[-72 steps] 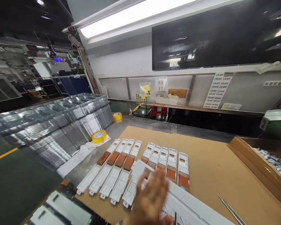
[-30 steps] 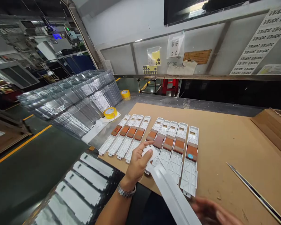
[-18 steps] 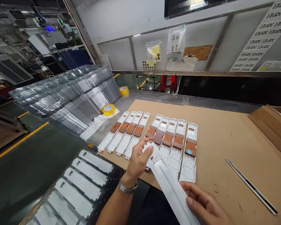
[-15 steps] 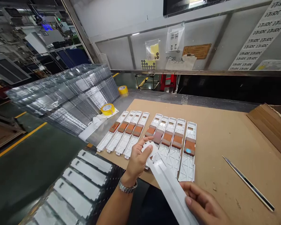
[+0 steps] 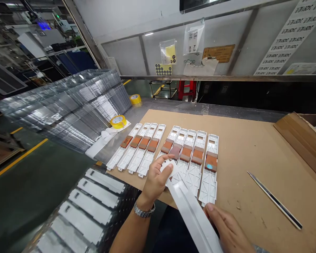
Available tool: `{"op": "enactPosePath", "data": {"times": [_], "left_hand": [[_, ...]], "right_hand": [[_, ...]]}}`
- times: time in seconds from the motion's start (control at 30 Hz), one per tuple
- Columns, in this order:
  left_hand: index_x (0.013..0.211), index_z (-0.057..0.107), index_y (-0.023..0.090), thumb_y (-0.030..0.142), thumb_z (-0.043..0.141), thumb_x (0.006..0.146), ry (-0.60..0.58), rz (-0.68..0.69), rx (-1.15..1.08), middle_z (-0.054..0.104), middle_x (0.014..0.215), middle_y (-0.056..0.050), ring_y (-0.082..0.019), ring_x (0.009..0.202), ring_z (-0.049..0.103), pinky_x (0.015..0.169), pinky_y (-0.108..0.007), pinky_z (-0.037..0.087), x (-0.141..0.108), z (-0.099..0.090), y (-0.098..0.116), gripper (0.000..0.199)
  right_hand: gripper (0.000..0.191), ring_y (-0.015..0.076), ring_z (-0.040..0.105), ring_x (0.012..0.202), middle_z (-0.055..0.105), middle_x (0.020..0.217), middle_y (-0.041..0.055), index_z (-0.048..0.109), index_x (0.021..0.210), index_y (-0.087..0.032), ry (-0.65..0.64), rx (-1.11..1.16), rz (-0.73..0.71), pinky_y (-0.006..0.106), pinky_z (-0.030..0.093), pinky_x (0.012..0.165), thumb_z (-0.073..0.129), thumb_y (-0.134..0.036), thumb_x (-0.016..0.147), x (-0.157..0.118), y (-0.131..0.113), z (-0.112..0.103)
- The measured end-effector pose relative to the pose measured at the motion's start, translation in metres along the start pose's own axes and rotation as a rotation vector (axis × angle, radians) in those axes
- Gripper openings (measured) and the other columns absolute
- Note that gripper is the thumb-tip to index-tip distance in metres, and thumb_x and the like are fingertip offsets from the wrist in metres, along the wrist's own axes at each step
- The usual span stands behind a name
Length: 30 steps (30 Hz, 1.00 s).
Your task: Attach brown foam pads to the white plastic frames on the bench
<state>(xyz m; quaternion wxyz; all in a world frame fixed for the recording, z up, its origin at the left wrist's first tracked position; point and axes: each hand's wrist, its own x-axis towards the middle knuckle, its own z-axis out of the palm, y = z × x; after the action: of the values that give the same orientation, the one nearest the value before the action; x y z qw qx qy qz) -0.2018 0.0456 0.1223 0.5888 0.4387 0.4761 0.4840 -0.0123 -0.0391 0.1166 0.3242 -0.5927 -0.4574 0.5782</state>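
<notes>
Unmoved: nine trays (image 5: 189,154), two hands (image 5: 158,177)

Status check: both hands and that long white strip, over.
Left hand pinching far end of white strip. Right hand gripping its near part. Strip angled over the row of white plastic parts on cardboard sheet; tweezers lie apart at right.
</notes>
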Motion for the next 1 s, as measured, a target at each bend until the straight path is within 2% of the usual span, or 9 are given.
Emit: {"op": "enactPosePath", "data": {"times": [0.23, 0.4, 0.5, 0.6, 0.7, 0.83, 0.9, 1.0], "left_hand": [[0.117, 0.055, 0.019, 0.038, 0.06, 0.082, 0.02, -0.006, 0.003, 0.045, 0.058, 0.004, -0.008, 0.05, 0.038, 0.048, -0.022, 0.032, 0.002, 0.0, -0.001, 0.04], [0.12, 0.054, 0.019, 0.037, 0.06, 0.083, -0.006, -0.039, -0.024, 0.046, 0.058, 0.004, -0.008, 0.049, 0.038, 0.048, -0.022, 0.033, 0.002, 0.001, 0.001, 0.042], [0.12, 0.053, 0.019, 0.037, 0.06, 0.082, -0.009, -0.051, -0.046, 0.045, 0.058, 0.005, -0.007, 0.049, 0.039, 0.049, -0.021, 0.034, 0.003, 0.001, 0.0, 0.042], [0.117, 0.055, 0.017, 0.036, 0.062, 0.081, -0.014, -0.057, -0.068, 0.045, 0.056, 0.006, -0.007, 0.048, 0.038, 0.047, -0.02, 0.033, 0.004, 0.001, -0.003, 0.041], [0.115, 0.055, 0.017, 0.036, 0.065, 0.079, -0.014, -0.048, -0.107, 0.048, 0.06, 0.005, -0.007, 0.05, 0.042, 0.047, -0.02, 0.034, 0.011, 0.004, -0.007, 0.041], [0.121, 0.044, 0.021, 0.038, 0.068, 0.077, 0.032, 0.014, -0.229, 0.057, 0.082, 0.001, -0.009, 0.062, 0.053, 0.059, -0.022, 0.043, 0.03, 0.021, -0.007, 0.053], [0.12, 0.042, 0.021, 0.042, 0.065, 0.079, 0.033, 0.053, -0.287, 0.059, 0.091, -0.001, -0.008, 0.064, 0.053, 0.061, -0.022, 0.044, 0.04, 0.035, -0.003, 0.051], [0.118, 0.047, 0.02, 0.043, 0.064, 0.08, -0.046, 0.082, -0.331, 0.06, 0.098, -0.003, -0.007, 0.064, 0.053, 0.058, -0.022, 0.043, 0.045, 0.055, 0.003, 0.048]], "right_hand": [[0.053, 0.0128, 0.034, 0.059, 0.04, 0.06, -0.0016, 0.043, 0.059, -0.02, -0.031, 0.076, 0.029, 0.024, 0.033, 0.056, 0.047, -0.069, 0.08, 0.0, 0.007, -0.001], [0.05, 0.0097, 0.032, 0.056, 0.04, 0.057, -0.0045, 0.053, 0.071, -0.018, -0.168, 0.124, 0.113, 0.023, 0.026, 0.054, 0.054, -0.067, 0.077, -0.003, 0.012, -0.003], [0.046, 0.011, 0.04, 0.058, 0.052, 0.063, -0.0018, 0.059, 0.082, -0.018, -0.229, 0.205, 0.117, 0.024, 0.029, 0.057, 0.056, -0.064, 0.077, -0.006, 0.009, -0.006], [0.043, 0.0154, 0.052, 0.068, 0.064, 0.078, 0.0025, 0.062, 0.094, -0.019, -0.251, 0.288, 0.117, 0.026, 0.035, 0.064, 0.059, -0.058, 0.076, -0.009, 0.006, -0.008], [0.041, 0.0152, 0.054, 0.069, 0.065, 0.079, 0.0024, 0.063, 0.096, -0.02, -0.219, 0.312, 0.107, 0.025, 0.036, 0.065, 0.06, -0.056, 0.076, -0.009, 0.007, -0.011], [0.042, 0.0128, 0.054, 0.068, 0.065, 0.083, 0.0016, 0.059, 0.106, -0.022, -0.161, 0.371, 0.085, 0.023, 0.04, 0.063, 0.062, -0.054, 0.079, -0.005, 0.006, -0.015], [0.045, 0.0154, 0.058, 0.074, 0.066, 0.092, 0.0042, 0.056, 0.112, -0.023, -0.079, 0.439, 0.078, 0.025, 0.044, 0.065, 0.065, -0.051, 0.078, -0.004, 0.001, -0.016], [0.052, 0.0216, 0.063, 0.082, 0.067, 0.099, 0.0093, 0.056, 0.116, -0.022, 0.083, 0.55, 0.061, 0.028, 0.049, 0.066, 0.069, -0.051, 0.075, -0.003, -0.009, -0.016]]}}
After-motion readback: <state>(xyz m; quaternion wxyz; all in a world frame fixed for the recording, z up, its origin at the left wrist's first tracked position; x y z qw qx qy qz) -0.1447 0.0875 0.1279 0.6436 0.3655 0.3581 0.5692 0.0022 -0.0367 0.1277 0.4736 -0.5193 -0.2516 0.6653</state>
